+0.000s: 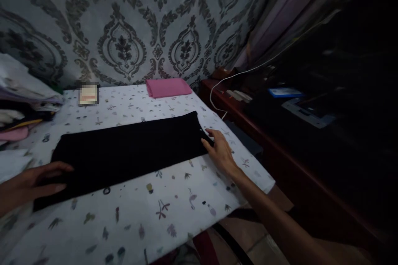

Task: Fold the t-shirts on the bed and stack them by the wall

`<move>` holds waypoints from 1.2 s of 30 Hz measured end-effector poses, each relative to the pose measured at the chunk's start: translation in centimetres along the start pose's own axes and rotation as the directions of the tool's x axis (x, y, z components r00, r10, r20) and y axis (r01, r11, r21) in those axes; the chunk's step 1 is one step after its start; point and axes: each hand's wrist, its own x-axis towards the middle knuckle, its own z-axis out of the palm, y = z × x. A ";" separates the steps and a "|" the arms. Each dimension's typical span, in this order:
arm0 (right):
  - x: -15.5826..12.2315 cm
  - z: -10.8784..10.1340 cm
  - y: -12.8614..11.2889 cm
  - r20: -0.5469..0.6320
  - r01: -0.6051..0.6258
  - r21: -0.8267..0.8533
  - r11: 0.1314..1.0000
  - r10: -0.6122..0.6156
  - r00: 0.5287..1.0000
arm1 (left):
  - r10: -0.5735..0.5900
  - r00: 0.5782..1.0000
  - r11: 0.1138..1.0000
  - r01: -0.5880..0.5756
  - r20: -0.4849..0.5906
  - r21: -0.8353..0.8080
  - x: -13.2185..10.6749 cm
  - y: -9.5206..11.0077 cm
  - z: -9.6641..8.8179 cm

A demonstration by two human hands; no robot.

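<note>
One black cloth (133, 149), flat and elongated, lies slantwise across the middle of a table with a white printed cover (133, 223). Two hands attend it, one at each end. The left hand (29, 184) rests over the near left part, thumb and fingers well apart; whether it pinches the fabric cannot be told. The right hand (220, 151) is at the right end, half curled, thumb and forefinger about the corner; its grip cannot be made out. Each hand hides a portion of the cloth beneath it.

Beyond, near the table's far edge, are one folded pink cloth (169, 87) and, to its left, one small pale object (88, 94), obscured by pixelation. One heap of garments (18, 76), too dark to count, crowds the left side. To the right stands one piece of reddish wooden furniture (267, 138), bearing one blue-edged item (285, 92); one white cord (258, 66) loops down to the table's edge. A patterned wall covering (124, 45) forms the background.
</note>
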 end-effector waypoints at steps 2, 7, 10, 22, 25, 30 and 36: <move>0.4 0.3 0.8 0.006 0.021 -0.108 0.994 -0.020 1.000 | -0.103 0.978 0.956 0.147 0.180 -0.253 -0.4 2.0 -1.8; 0.9 0.8 1.8 0.033 -0.144 -0.126 0.982 0.149 0.988 | -0.205 0.977 0.831 0.208 0.062 -0.517 -0.4 5.5 -2.7; 0.7 0.4 2.0 0.032 -0.169 -0.134 0.977 0.174 0.984 | -0.220 0.974 0.870 0.170 -0.056 -0.463 -0.3 4.9 -2.0; 4.5 4.6 -2.6 0.155 0.447 -0.339 0.828 -0.419 0.895 | 0.371 0.901 0.875 -0.259 -0.224 0.408 0.2 12.2 3.3; 6.6 7.7 -3.3 0.290 0.513 -0.414 0.752 -0.425 0.857 | 0.446 0.878 0.844 -0.347 -0.176 0.409 2.8 14.1 6.1; 7.9 9.5 -1.7 0.361 0.547 -0.503 0.669 -0.412 0.836 | 0.268 0.941 0.866 -0.143 -0.204 0.479 3.9 11.0 6.5; 7.8 9.2 -1.4 0.359 0.560 -0.521 0.644 -0.430 0.828 | 0.135 0.927 0.846 0.077 -0.351 0.528 1.1 5.2 5.4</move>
